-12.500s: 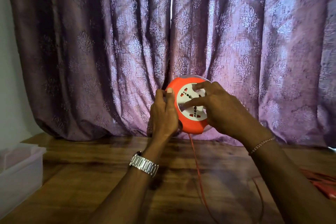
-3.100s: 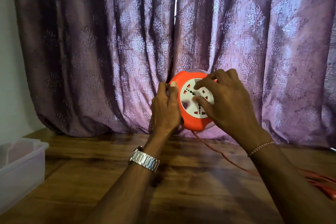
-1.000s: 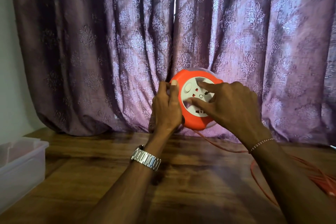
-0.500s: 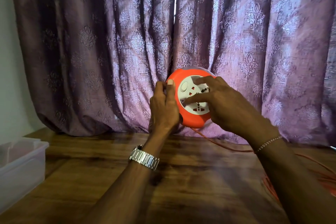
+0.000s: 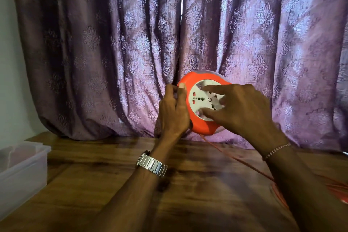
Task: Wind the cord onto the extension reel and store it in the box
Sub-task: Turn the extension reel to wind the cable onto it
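A round orange extension reel [image 5: 199,124] with a white socket face [image 5: 204,100] is held upright above the wooden table, in front of the curtain. My left hand [image 5: 174,111] grips its left rim, thumb on the front edge. The fingertips of my right hand [image 5: 243,111] press on the white socket face. A thin orange cord [image 5: 237,160] runs from the reel's underside down to the right across the table, to a loose heap of cord [image 5: 337,190] at the right edge, partly hidden by my right forearm.
A translucent plastic box [image 5: 22,171] stands open at the table's left edge. A purple patterned curtain [image 5: 131,43] hangs right behind the reel. The wooden table [image 5: 113,184] spreads under my arms.
My right hand has shifted round on the socket face, and the face's socket pattern has turned. The cord on the table lies straighter and tauter toward the right than one second ago.
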`<state>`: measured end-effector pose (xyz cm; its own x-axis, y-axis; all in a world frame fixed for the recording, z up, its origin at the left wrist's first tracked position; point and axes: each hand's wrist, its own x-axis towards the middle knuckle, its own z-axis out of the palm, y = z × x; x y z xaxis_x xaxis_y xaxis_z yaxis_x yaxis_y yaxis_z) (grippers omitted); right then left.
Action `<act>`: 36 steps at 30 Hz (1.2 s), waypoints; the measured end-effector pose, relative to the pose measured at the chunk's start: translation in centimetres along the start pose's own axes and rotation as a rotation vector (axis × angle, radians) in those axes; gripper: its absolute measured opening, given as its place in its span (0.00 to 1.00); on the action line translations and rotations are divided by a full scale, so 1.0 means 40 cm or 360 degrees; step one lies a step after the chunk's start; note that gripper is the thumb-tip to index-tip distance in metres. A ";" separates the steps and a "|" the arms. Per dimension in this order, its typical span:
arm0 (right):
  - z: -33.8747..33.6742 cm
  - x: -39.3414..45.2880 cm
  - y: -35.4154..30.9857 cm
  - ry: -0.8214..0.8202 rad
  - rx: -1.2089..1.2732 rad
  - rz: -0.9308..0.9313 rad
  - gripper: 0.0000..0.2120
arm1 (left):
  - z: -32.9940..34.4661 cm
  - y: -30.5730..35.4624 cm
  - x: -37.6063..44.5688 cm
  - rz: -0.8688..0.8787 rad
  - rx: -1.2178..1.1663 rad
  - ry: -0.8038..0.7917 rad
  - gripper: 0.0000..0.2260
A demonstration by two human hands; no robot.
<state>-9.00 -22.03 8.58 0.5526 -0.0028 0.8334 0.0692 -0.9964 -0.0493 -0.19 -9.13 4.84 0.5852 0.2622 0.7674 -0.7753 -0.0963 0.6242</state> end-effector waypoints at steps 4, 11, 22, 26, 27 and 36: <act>0.007 0.001 -0.001 0.0089 0.0084 0.0143 0.35 | 0.002 0.001 0.002 -0.0007 -0.0009 0.0009 0.15; -0.033 0.007 -0.006 -0.0051 -0.0033 -0.0320 0.15 | -0.002 -0.002 0.006 0.0013 -0.0018 0.0051 0.15; -0.037 0.005 -0.012 -0.0319 -0.0193 -0.0508 0.27 | -0.002 0.001 0.006 -0.0010 -0.0018 0.0019 0.15; -0.023 0.001 -0.003 -0.0213 -0.0171 -0.0427 0.26 | -0.002 0.000 0.004 -0.0016 -0.0012 0.0018 0.15; -0.018 0.000 -0.001 -0.0171 -0.0153 -0.0353 0.26 | -0.001 0.001 0.002 -0.0018 -0.0007 0.0017 0.15; 0.012 0.001 -0.009 0.0294 -0.0148 -0.0032 0.31 | -0.001 0.008 0.002 -0.0008 -0.0001 0.0031 0.18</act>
<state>-8.60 -21.63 8.38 0.3895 0.0102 0.9210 -0.0032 -0.9999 0.0124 -0.43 -9.09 5.09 0.5843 0.2811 0.7613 -0.7726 -0.0944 0.6278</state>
